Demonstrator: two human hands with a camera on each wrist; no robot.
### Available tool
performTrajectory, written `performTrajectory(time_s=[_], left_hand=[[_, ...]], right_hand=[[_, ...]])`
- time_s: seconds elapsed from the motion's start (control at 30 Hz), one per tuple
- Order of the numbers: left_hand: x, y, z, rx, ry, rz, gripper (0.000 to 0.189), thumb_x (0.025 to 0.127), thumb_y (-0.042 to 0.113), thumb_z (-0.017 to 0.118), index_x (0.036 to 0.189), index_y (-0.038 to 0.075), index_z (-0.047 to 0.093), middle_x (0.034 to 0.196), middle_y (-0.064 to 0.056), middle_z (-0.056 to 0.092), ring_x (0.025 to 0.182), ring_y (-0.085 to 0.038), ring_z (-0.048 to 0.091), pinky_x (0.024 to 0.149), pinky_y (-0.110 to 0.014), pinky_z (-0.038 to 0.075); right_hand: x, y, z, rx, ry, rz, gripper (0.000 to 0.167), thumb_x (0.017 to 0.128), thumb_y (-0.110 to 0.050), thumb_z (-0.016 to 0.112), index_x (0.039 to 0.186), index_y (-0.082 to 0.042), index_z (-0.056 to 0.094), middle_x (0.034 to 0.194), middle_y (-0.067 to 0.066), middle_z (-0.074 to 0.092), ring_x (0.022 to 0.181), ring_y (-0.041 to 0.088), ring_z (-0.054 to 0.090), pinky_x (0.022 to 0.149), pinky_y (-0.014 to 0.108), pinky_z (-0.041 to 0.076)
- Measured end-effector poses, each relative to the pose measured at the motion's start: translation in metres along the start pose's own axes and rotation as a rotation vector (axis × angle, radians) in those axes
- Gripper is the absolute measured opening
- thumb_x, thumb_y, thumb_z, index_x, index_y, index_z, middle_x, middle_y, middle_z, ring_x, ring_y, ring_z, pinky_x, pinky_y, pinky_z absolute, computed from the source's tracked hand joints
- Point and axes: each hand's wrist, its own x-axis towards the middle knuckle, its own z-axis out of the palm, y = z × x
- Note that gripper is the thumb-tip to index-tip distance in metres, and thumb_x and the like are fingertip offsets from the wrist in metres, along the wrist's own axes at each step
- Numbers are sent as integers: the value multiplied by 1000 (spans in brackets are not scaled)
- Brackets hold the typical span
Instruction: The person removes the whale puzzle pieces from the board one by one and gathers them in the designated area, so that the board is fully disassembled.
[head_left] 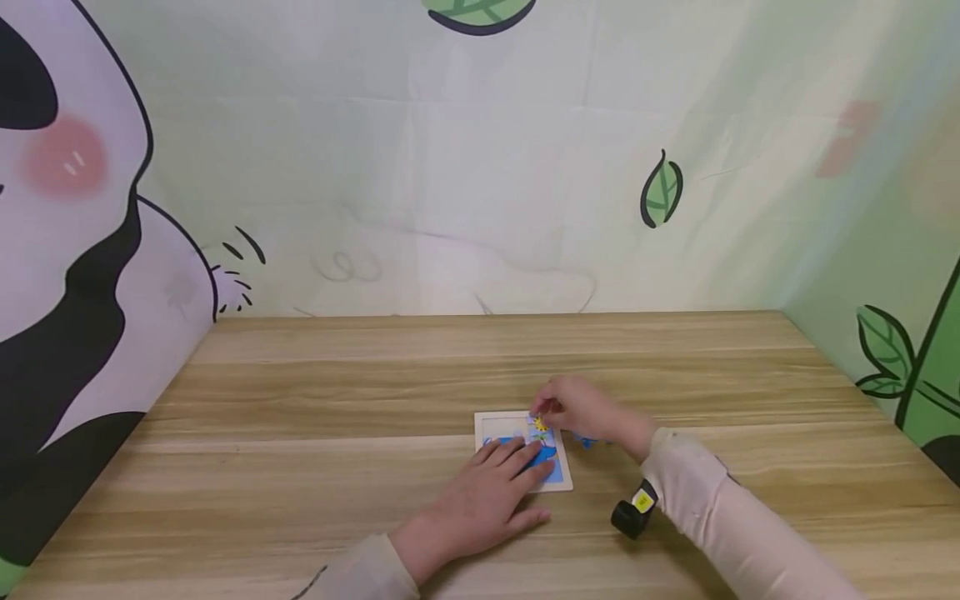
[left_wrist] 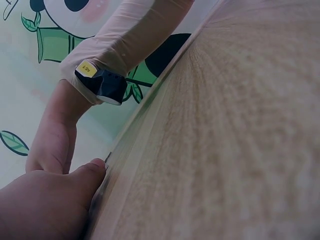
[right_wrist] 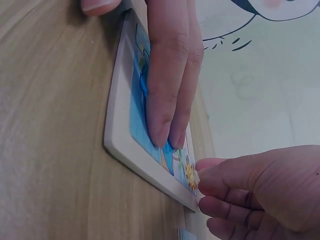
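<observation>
Fingers of the left hand (head_left: 486, 502) lay apart on the puzzle board (right_wrist: 145, 162); right hand (head_left: 579, 408) fingertips met (grip unverifiable) at the board's far-right corner.

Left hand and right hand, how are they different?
The left hand lies with straight fingers; the right hand has curled fingers. The left hand rests across the puzzle board; the right hand is at its far right corner, by the sun. Both are bare, with pale sleeves.

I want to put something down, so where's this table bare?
Bare tabletop stretches left of the puzzle frame and behind it to the wall; also right of the right sleeve. It's crowded at the frame: left hand on it, right hand at its far-right corner, blue item beside it.
</observation>
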Motion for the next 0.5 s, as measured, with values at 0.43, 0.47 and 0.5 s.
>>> performTrajectory(time_s=[0.43,0.47,0.5], left_hand=[[-1,0,0,11,17,5,58,98,55,40,146,23,42,151,-1,43,141,-22,38,114,-43,34],[-1,0,0,12,20,5,58,98,55,40,146,23,42,151,-1,43,141,-23,39,114,-43,34],[-1,0,0,15,22,6,58,98,55,40,146,23,42,151,-1,43,141,-23,39,114,-43,34]], right_hand=[[5,-3,1,-25,-15,34,11,88,0,61,92,-6,69,86,3,67,79,9,55,75,26,50],[5,-3,1,-19,-17,38,11,88,0,61,92,-6,69,86,3,66,78,9,55,75,26,50],[6,-3,1,-14,-19,41,10,88,0,61,92,-6,69,86,3,66,78,9,55,75,26,50]])
